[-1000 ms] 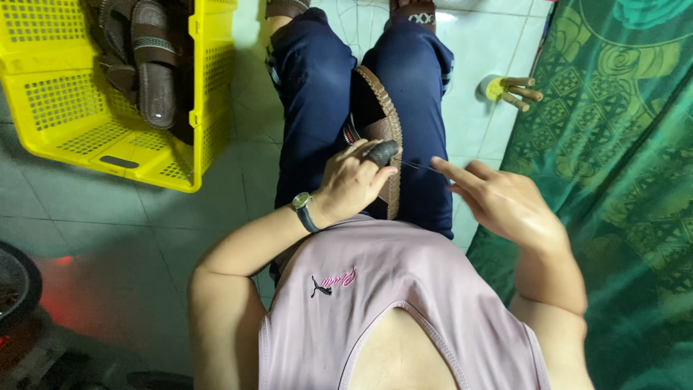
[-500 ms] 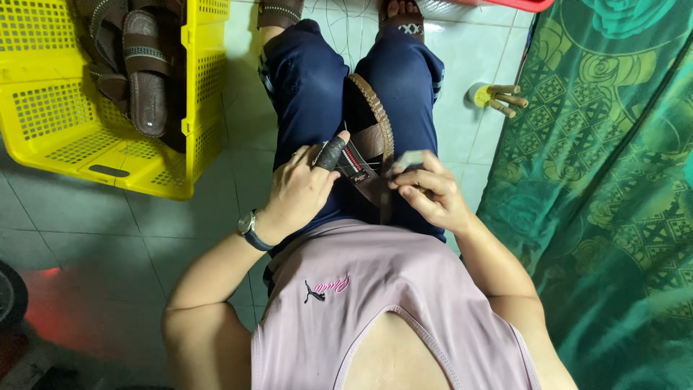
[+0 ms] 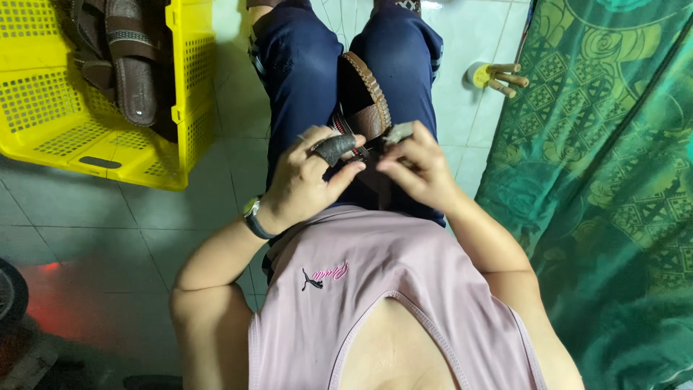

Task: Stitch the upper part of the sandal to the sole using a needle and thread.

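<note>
A brown leather sandal (image 3: 367, 101) with a stitched edge lies in my lap between my dark blue trouser legs. My left hand (image 3: 310, 180), with a watch on the wrist, grips the sandal's strap; a dark leather guard covers one finger. My right hand (image 3: 415, 170) is beside it, its fingertips pinched on a small grey piece at the strap. The spot where the two hands meet is partly hidden by the fingers.
A yellow plastic crate (image 3: 94, 137) with several brown sandals (image 3: 130, 65) stands on the tiled floor at my left. A small holder with wooden-handled tools (image 3: 498, 76) sits on the floor at the right. Green patterned cloth (image 3: 613, 180) hangs along the right side.
A second ago my right hand was held out to the right, away from the sandal. It has come in to the strap, and both hands now work close together over my lap.
</note>
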